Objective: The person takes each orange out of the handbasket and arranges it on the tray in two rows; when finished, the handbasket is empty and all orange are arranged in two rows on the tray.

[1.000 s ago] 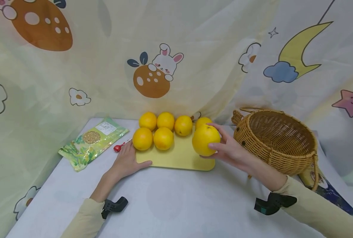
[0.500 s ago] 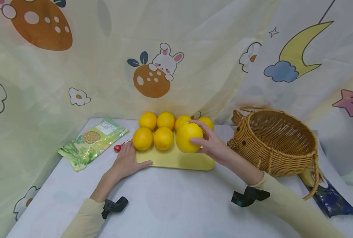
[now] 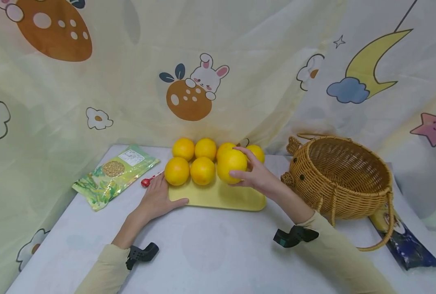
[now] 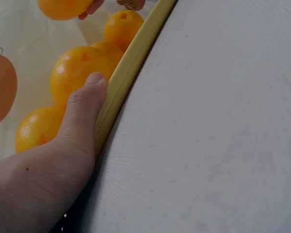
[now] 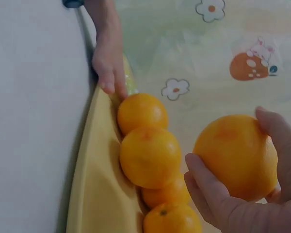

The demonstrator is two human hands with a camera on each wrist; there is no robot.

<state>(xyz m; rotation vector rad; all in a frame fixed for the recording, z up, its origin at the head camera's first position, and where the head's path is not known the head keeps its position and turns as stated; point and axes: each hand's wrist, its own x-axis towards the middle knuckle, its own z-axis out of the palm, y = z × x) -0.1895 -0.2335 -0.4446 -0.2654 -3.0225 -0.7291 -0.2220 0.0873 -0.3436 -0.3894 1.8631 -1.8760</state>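
My right hand (image 3: pixel 259 175) grips an orange (image 3: pixel 230 166), thumb on the near side and fingers round its far side. In the right wrist view this orange (image 5: pixel 235 158) is held apart from the others. Below lies a yellow tray (image 3: pixel 221 199) bearing several oranges, two in a front row, including a front orange (image 3: pixel 202 171), and the rest behind. My left hand (image 3: pixel 154 201) rests at the tray's left end, fingers extended along that side. Its thumb (image 4: pixel 85 104) lies along the front rim in the left wrist view; the other fingers are hidden there.
Left of the tray lie a green food packet (image 3: pixel 116 173) and a red lollipop (image 3: pixel 146 182). A wicker basket (image 3: pixel 335 179) with an animal face stands on the right, with a dark blue packet (image 3: pixel 409 245) partly under it. A printed curtain (image 3: pixel 130 73) hangs behind the table.
My right hand has carried the orange leftward over the tray, from its right end to beside the front-row oranges. The left hand has stayed in place.
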